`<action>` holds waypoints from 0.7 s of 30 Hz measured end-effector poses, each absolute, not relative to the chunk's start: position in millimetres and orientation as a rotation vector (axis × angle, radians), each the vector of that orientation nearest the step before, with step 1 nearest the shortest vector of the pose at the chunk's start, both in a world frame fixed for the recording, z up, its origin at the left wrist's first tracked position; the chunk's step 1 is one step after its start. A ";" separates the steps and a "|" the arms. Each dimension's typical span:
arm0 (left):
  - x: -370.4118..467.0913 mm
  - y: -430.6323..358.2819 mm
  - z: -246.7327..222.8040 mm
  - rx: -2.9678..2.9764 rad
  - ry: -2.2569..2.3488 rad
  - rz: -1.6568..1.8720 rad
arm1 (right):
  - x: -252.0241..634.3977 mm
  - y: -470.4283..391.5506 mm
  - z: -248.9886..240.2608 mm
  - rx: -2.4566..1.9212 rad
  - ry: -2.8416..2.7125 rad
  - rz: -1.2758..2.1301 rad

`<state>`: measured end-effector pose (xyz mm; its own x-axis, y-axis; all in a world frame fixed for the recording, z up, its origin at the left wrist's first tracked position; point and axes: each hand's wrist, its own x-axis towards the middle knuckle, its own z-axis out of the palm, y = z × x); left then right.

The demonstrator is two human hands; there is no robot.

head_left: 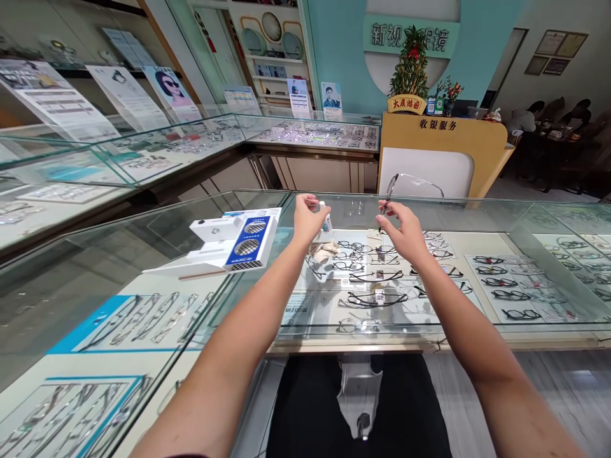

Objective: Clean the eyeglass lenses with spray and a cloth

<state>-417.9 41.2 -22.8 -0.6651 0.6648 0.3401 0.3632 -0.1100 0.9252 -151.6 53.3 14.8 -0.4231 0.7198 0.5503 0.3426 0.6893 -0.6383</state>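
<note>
My right hand (403, 230) is closed on a pair of eyeglasses (392, 186), raised above the glass counter, with one thin temple curving out to the right. My left hand (309, 219) is at a small white bottle (327, 222), its thumb across the bottle and its fingers curled by the cap. The bottle leans slightly; whether its base touches the glass I cannot tell. Below the left hand lies a crumpled beige cloth (326, 250), next to a dark-rimmed pair of glasses. Rows of spectacle frames (377, 298) show through the counter top (305, 337).
A blue-and-white box (248, 243) and an open white carton (214, 232) stand on the counter at left. More frames fill the trays (506, 289) at right and the left display case (143, 321). Beyond are a wooden cashier desk (429, 146) and people (525, 117) seated far right.
</note>
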 end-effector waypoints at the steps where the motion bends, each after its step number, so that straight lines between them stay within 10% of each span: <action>1: -417.8 41.0 -24.2 1.145 1.991 1.695 | -150.5 54.4 15.4 -0.807 -2.025 0.559; 6: -417.6 39.2 -30.7 1.165 2.114 1.214 | -147.1 59.2 16.1 -0.750 -1.980 0.589; 14: -413.9 40.4 -23.9 1.095 1.975 1.440 | -146.7 63.0 15.4 -0.723 -1.915 0.630; 21: -394.7 27.7 4.0 0.985 1.021 1.639 | -149.8 57.6 16.8 -0.694 -1.878 0.800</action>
